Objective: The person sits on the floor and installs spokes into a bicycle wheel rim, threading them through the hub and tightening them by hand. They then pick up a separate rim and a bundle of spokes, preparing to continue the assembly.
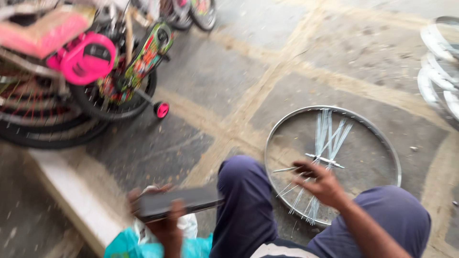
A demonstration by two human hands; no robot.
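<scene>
Silver metal catches the eye at lower right of the frame: a bare wheel rim (333,165) lies flat on the stone-slab floor (267,71), a bundle of loose spokes (325,143) fanned across its middle. The right hand (321,184) reaches over the rim with fingers pinched around some of those spokes, near a small axle piece (325,160). At lower left, the left hand (160,212) is closed on a dark flat phone (179,203), held above a teal bag (129,246). The person's knees in dark blue trousers (246,200) sit between the 2 hands. Small bicycles (95,71) with pink parts stand in the upper left. More pale rims (437,67) lean at the right edge.
</scene>
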